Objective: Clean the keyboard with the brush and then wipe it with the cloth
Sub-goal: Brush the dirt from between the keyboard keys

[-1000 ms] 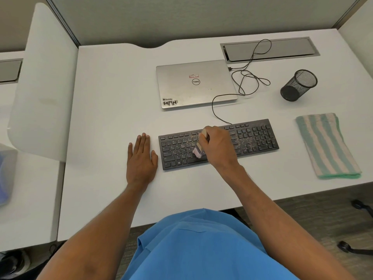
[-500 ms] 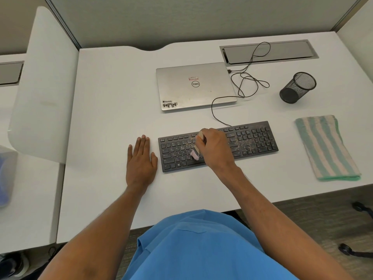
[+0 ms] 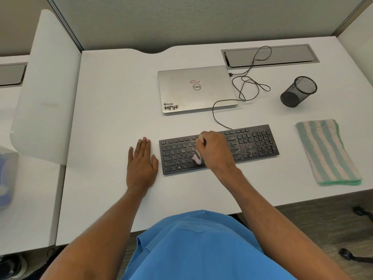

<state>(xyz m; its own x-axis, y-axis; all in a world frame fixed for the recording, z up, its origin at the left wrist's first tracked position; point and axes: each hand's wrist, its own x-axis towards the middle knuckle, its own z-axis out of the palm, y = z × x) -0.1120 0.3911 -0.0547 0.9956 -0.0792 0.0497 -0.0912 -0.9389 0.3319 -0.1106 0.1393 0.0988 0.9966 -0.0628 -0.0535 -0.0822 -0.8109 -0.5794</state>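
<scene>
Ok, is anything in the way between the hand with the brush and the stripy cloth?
Nothing visible is. The right hand holds the brush over the keyboard; the cloth lies right of it, with only keys and bare desk between.

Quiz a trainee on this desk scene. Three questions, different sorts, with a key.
1. Fill in: the left hand rests flat on the ____.
2. The brush is held by: A) left hand, B) right hand, C) neither.
3. True or false: the cloth lies right of the keyboard, untouched.
Key: 1 desk; 2 B; 3 true.
</scene>
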